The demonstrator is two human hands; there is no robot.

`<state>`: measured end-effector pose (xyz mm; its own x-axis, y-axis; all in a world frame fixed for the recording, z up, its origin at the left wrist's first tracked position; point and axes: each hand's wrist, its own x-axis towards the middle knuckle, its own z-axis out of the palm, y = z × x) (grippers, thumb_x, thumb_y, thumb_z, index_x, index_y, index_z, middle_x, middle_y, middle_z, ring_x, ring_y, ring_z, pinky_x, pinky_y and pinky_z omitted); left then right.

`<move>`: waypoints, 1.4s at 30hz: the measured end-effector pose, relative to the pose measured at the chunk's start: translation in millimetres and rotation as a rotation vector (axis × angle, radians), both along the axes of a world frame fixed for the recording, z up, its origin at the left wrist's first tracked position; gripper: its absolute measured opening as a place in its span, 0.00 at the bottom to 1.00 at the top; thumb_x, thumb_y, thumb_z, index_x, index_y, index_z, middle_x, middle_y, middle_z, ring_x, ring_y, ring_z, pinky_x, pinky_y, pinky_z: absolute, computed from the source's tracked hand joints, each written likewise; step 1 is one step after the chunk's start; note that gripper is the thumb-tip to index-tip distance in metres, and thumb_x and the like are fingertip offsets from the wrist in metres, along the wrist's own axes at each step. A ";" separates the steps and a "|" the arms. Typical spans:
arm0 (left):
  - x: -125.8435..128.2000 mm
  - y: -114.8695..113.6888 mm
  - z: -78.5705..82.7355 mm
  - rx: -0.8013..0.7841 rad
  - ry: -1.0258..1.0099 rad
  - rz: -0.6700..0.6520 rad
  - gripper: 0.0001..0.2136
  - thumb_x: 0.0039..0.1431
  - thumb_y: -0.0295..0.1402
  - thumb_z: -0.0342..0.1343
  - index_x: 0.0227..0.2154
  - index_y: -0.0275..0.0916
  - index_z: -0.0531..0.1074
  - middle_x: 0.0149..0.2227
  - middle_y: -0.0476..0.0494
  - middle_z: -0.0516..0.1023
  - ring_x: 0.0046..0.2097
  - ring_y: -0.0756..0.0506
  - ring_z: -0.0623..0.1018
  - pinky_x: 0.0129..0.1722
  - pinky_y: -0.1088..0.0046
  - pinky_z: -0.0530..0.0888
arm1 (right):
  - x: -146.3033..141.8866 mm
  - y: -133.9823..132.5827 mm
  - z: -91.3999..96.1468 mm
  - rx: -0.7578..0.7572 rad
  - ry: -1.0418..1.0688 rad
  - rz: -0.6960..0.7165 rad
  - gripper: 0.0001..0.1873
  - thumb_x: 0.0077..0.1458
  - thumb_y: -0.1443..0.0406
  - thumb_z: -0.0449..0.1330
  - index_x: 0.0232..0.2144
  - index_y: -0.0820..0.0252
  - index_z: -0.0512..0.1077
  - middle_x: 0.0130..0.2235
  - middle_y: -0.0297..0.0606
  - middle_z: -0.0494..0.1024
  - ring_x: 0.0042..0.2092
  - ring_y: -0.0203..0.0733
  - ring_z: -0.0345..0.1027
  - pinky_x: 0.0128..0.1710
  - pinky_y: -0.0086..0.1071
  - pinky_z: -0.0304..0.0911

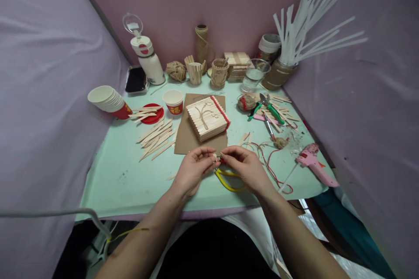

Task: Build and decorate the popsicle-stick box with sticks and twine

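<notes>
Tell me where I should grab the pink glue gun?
Grab its long handle, the slim end of the pink glue gun that lies flat and points toward the near right edge of the table. Come in from the right, probably with the right hand: red cord clutters its left side.

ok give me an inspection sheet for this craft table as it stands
surface: green table, scraps at right.
job's things: small piece, too small to identify; yellow-handled tool lying beneath the hands; red cord beside them.
clutter: stick box on cardboard, loose sticks, cups, pliers, glue gun, twine ball, bottle.
hands: left hand and right hand both pinch the small piece.
cables: grey cable below the table edge, left.
surroundings: cloth walls on three sides.
</notes>
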<state>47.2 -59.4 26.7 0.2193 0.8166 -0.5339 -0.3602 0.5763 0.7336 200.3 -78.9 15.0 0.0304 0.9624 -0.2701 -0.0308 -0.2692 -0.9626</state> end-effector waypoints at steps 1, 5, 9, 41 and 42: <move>0.3 -0.4 0.4 -0.007 0.002 -0.002 0.12 0.42 0.25 0.66 0.32 0.34 0.73 0.29 0.49 0.76 0.33 0.52 0.78 0.42 0.73 0.76 | 0.3 0.2 -0.8 0.012 -0.016 0.009 0.13 0.46 0.57 0.63 0.32 0.60 0.74 0.33 0.37 0.77 0.35 0.38 0.68 0.36 0.32 0.64; 1.9 -1.3 1.5 -0.019 0.027 -0.012 0.13 0.40 0.26 0.67 0.31 0.34 0.73 0.28 0.48 0.77 0.31 0.52 0.78 0.40 0.75 0.75 | 1.5 0.8 -2.9 0.053 -0.012 0.009 0.11 0.48 0.58 0.63 0.32 0.59 0.73 0.32 0.35 0.76 0.34 0.38 0.68 0.37 0.32 0.64; 3.3 -1.5 -0.1 0.008 0.033 -0.037 0.15 0.38 0.28 0.68 0.32 0.33 0.74 0.28 0.47 0.77 0.31 0.52 0.77 0.39 0.75 0.74 | 1.7 0.5 -4.5 0.083 0.014 0.018 0.10 0.49 0.59 0.63 0.32 0.59 0.73 0.32 0.35 0.75 0.34 0.37 0.68 0.36 0.31 0.64; 4.7 -2.4 -2.8 -0.094 -0.065 -0.064 0.12 0.42 0.28 0.69 0.31 0.31 0.76 0.28 0.43 0.80 0.30 0.51 0.80 0.33 0.81 0.77 | 0.1 -6.5 -10.5 0.631 -0.401 -0.015 0.11 0.56 0.73 0.55 0.34 0.55 0.75 0.36 0.37 0.73 0.40 0.38 0.69 0.41 0.34 0.65; 4.9 -2.5 -2.3 -0.104 -0.064 -0.064 0.12 0.42 0.28 0.69 0.31 0.31 0.76 0.28 0.43 0.80 0.29 0.51 0.80 0.33 0.81 0.77 | 0.5 -7.7 -11.9 0.663 -0.445 -0.008 0.11 0.57 0.73 0.55 0.35 0.55 0.75 0.37 0.38 0.73 0.40 0.38 0.69 0.40 0.34 0.65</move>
<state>52.1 -61.9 24.4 0.3058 0.7407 -0.5983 -0.3642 0.6716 0.6453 200.8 -86.6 3.2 0.0085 0.9176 0.3975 0.3943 0.3622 -0.8446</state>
